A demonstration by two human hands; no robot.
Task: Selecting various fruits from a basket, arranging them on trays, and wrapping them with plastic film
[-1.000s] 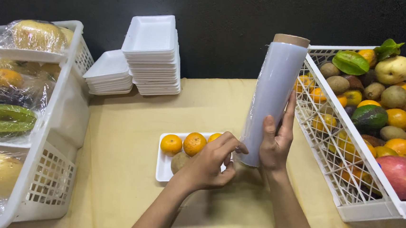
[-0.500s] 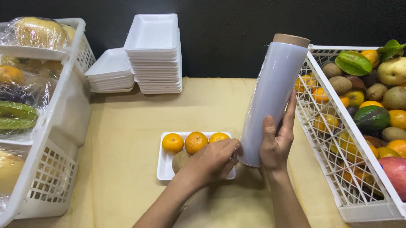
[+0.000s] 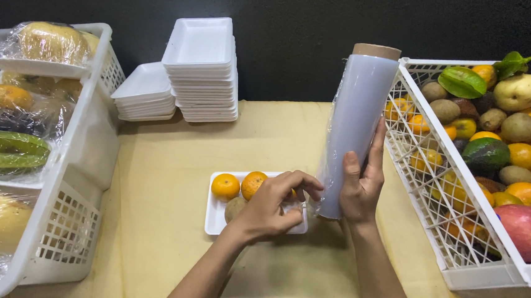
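Note:
My right hand grips a tall roll of clear cling film, held upright and tilted slightly right over the table. My left hand pinches the loose edge of the film near the roll's base, just above a white foam tray. The tray holds small oranges and a brownish fruit, partly hidden under my left hand.
A white basket of loose mixed fruit stands at the right. At the left, a white basket holds film-wrapped fruit trays. Two stacks of empty foam trays sit at the back. A tan cloth covers the table.
My left hand has shifted slightly right along the tray toward the roll's base, fingers now pinching the film edge. The roll and right hand have stayed nearly still.

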